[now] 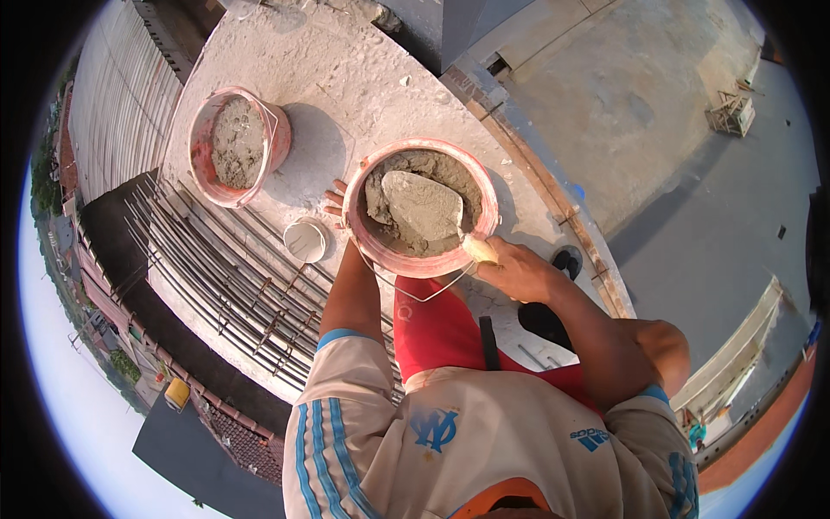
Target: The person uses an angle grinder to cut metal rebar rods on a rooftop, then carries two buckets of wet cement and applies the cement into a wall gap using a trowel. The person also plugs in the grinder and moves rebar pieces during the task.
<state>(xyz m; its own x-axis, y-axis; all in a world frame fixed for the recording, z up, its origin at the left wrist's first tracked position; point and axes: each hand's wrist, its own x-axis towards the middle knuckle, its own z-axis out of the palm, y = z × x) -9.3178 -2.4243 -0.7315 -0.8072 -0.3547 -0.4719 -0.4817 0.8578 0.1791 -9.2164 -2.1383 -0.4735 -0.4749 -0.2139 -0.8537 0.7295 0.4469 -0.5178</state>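
Observation:
A reddish bucket of wet grey mortar stands in front of me, its thin wire handle hanging down on my side. My right hand is closed around the pale handle of a trowel, whose mortar-smeared blade lies on the mortar inside the bucket. At the bucket's left side is my left hand, with its fingers stretched out and apart. The bucket hides its palm, so I cannot tell how firmly it touches.
Another mortar bucket stands at the far left. A small pale round container sits beside steel reinforcing bars. The rough concrete slab ends along a wooden edge board on the right, above a lower grey floor.

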